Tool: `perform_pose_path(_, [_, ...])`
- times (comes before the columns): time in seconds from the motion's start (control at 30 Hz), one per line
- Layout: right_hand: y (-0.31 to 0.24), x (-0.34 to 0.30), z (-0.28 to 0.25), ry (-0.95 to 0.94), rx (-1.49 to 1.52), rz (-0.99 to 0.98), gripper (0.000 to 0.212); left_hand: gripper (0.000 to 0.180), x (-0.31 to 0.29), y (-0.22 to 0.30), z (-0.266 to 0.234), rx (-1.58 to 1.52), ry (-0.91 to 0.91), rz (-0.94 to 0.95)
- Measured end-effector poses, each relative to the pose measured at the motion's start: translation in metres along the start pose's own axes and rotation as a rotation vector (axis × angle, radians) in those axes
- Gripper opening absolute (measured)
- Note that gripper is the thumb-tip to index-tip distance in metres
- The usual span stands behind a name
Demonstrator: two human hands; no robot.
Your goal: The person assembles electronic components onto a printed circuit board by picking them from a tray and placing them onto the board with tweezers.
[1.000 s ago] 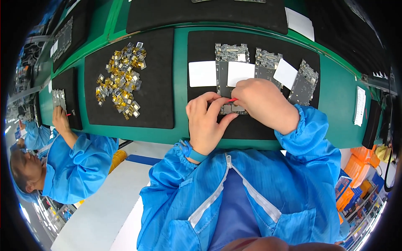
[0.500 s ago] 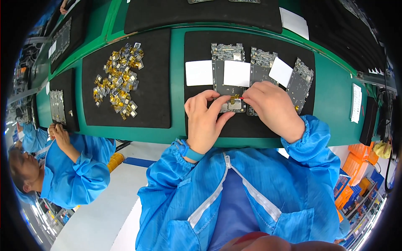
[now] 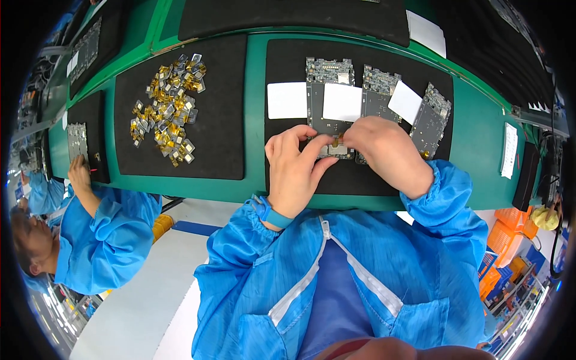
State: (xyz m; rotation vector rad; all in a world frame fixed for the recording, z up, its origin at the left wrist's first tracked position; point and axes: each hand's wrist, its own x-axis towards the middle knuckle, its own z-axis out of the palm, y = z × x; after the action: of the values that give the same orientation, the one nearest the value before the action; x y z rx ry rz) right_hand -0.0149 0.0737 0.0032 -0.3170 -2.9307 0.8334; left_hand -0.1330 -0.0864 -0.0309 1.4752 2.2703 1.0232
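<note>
A dark circuit board (image 3: 324,111) lies lengthwise on the black mat, its near end between my hands. My left hand (image 3: 292,162) rests over that end, fingers curved on the board and thumb bent round near its lower edge. My right hand (image 3: 384,144) is closed in a pinch just above the same end, beside a small gold-coloured flex piece (image 3: 336,142). The slim red tool at its fingertips is now hidden by the fingers. A white card (image 3: 342,102) covers part of the board and reaches to a second circuit board (image 3: 378,90), partly under my right hand.
A third circuit board (image 3: 432,117) lies at the right, with another white card (image 3: 405,102) leaning over its edge. Many small gold and clear parts (image 3: 168,108) are heaped on the left mat (image 3: 219,138). At far left a co-worker's hand (image 3: 78,174) touches a board.
My right fingertips have shifted slightly left and down over the board, and the red tool tip has gone from sight. My left hand stays nearly in place. The co-worker's hands have moved.
</note>
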Motion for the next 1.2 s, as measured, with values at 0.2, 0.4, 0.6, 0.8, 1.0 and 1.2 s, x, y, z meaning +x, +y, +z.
perform_pose_path(0.2, [-0.001,-0.003,-0.001,-0.045,0.02,0.001,0.008,0.03,-0.001,0.0,0.002,0.013,0.034,0.02])
perform_pose_path(0.4, [0.0,0.0,-0.003,-0.088,0.018,-0.031,0.006,0.033,-0.003,0.001,0.002,-0.02,0.06,-0.009])
perform_pose_path(0.6, [0.004,0.011,-0.011,-0.17,0.04,-0.062,0.007,0.039,-0.002,-0.002,0.004,-0.024,0.087,-0.022])
perform_pose_path(0.8, [0.006,0.002,-0.004,-0.098,0.02,-0.056,0.008,0.044,-0.004,-0.002,0.005,0.027,0.073,-0.012])
perform_pose_path(1.0, [0.013,0.0,-0.016,0.02,-0.038,-0.079,0.008,0.047,-0.003,-0.001,0.003,0.046,0.067,0.025])
perform_pose_path(1.2, [0.036,-0.054,-0.067,0.37,0.313,0.358,0.012,0.056,-0.007,0.008,-0.006,0.04,0.009,0.011])
